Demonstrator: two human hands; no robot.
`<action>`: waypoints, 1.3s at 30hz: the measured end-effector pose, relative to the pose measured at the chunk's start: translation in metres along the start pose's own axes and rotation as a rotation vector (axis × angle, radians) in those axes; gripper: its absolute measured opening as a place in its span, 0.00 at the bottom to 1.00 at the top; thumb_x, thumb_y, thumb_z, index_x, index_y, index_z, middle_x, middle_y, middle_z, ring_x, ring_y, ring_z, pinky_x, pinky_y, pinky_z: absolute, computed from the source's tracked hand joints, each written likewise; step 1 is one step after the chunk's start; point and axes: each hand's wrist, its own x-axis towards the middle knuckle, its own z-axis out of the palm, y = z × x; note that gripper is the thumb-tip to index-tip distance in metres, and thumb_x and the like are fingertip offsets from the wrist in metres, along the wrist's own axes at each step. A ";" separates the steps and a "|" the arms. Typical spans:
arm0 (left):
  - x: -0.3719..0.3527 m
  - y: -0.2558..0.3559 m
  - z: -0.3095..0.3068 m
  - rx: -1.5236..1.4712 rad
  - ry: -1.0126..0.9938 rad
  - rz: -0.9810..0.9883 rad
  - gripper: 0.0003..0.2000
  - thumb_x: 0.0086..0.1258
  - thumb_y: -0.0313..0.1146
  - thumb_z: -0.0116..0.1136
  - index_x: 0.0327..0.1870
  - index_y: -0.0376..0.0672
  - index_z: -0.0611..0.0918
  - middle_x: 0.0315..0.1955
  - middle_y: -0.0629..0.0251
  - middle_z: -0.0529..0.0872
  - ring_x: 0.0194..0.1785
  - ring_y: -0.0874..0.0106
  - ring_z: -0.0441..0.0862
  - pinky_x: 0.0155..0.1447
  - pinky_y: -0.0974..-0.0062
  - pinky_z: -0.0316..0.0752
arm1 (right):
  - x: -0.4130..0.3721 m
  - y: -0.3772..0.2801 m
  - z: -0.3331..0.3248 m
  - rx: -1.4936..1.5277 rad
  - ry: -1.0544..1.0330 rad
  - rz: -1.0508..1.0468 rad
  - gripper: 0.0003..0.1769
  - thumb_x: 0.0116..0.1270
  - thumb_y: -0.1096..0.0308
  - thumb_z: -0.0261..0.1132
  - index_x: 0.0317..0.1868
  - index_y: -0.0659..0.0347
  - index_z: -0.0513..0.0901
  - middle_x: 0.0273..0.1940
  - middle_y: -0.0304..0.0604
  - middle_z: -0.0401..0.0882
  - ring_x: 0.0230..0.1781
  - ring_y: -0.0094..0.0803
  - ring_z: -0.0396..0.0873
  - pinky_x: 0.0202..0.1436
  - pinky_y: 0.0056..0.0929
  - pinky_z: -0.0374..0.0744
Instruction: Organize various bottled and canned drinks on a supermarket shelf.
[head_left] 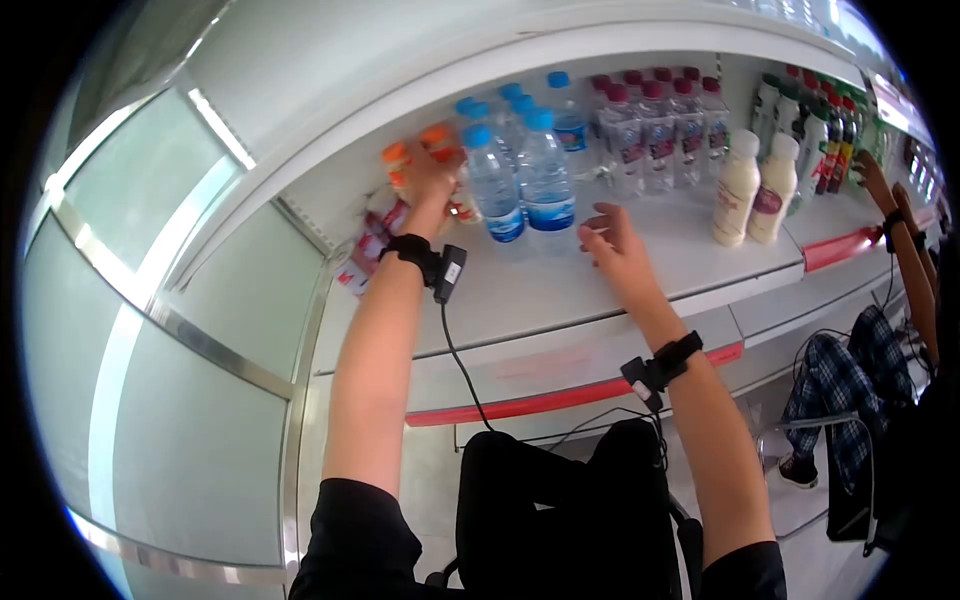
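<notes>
On the white shelf (480, 290), my left hand (432, 182) is closed around a bottle with an orange cap (438, 136), its body mostly hidden by my fingers. A second orange-capped bottle (397, 160) stands just left of that hand. Right beside it are several clear water bottles with blue caps (548, 175). My right hand (618, 255) hovers over the shelf front with fingers apart and nothing in them. It is nearest to the front blue-capped bottles, not touching them.
Small cans (350, 265) line the left end. Clear bottles with dark pink caps (655, 145), two cream-coloured bottles (738, 190) and dark drink bottles (840, 140) stand to the right. Another person's hand (872, 178) reaches in at far right. Cables hang from both my wrists.
</notes>
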 end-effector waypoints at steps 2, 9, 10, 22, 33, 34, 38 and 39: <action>0.017 -0.020 0.024 0.193 0.200 0.049 0.29 0.62 0.47 0.68 0.57 0.36 0.73 0.40 0.44 0.87 0.39 0.48 0.87 0.43 0.57 0.81 | -0.003 -0.006 0.000 0.035 -0.035 0.013 0.33 0.70 0.56 0.66 0.65 0.69 0.67 0.48 0.50 0.83 0.42 0.34 0.82 0.47 0.33 0.78; -0.023 -0.007 -0.015 0.152 0.211 0.131 0.27 0.60 0.51 0.69 0.48 0.36 0.79 0.40 0.46 0.87 0.47 0.47 0.85 0.51 0.57 0.78 | -0.003 -0.003 0.002 0.073 -0.035 0.036 0.33 0.70 0.55 0.66 0.66 0.69 0.67 0.48 0.50 0.82 0.43 0.34 0.80 0.50 0.33 0.78; -0.029 -0.009 -0.019 0.156 0.214 0.131 0.27 0.60 0.51 0.69 0.48 0.36 0.79 0.40 0.46 0.87 0.47 0.47 0.85 0.51 0.57 0.78 | -0.003 -0.003 0.002 0.059 -0.028 0.033 0.33 0.69 0.55 0.66 0.66 0.68 0.67 0.48 0.50 0.82 0.43 0.34 0.80 0.50 0.33 0.78; -0.060 -0.023 -0.068 0.017 0.283 -0.027 0.24 0.59 0.49 0.69 0.46 0.39 0.78 0.41 0.50 0.87 0.45 0.48 0.86 0.49 0.54 0.78 | -0.001 -0.003 0.001 0.019 -0.015 0.083 0.31 0.70 0.57 0.66 0.66 0.65 0.68 0.50 0.47 0.81 0.43 0.32 0.83 0.42 0.30 0.79; -0.063 -0.015 -0.059 0.068 0.152 -0.130 0.30 0.56 0.46 0.68 0.58 0.44 0.72 0.52 0.51 0.83 0.50 0.48 0.84 0.52 0.51 0.79 | 0.000 -0.006 0.000 -0.063 -0.009 0.098 0.30 0.70 0.58 0.65 0.66 0.65 0.69 0.50 0.45 0.82 0.41 0.29 0.83 0.37 0.28 0.77; -0.063 -0.017 -0.058 0.060 0.147 -0.159 0.31 0.57 0.46 0.68 0.59 0.45 0.71 0.54 0.51 0.81 0.51 0.49 0.84 0.52 0.51 0.79 | 0.000 -0.005 -0.001 -0.078 -0.011 0.098 0.30 0.70 0.58 0.65 0.65 0.65 0.69 0.49 0.45 0.82 0.41 0.29 0.83 0.37 0.28 0.77; -0.064 -0.020 -0.056 0.071 0.169 -0.132 0.30 0.57 0.48 0.67 0.59 0.45 0.73 0.56 0.53 0.80 0.53 0.50 0.83 0.52 0.52 0.79 | 0.001 -0.002 -0.001 -0.085 -0.008 0.083 0.29 0.70 0.58 0.65 0.65 0.65 0.69 0.48 0.45 0.82 0.40 0.29 0.82 0.36 0.27 0.76; -0.069 -0.019 -0.058 0.075 0.268 -0.071 0.27 0.58 0.47 0.67 0.57 0.44 0.75 0.51 0.54 0.83 0.53 0.50 0.83 0.53 0.54 0.78 | 0.001 -0.001 -0.002 -0.082 -0.014 0.081 0.29 0.70 0.58 0.65 0.65 0.65 0.69 0.48 0.45 0.82 0.40 0.29 0.82 0.36 0.27 0.76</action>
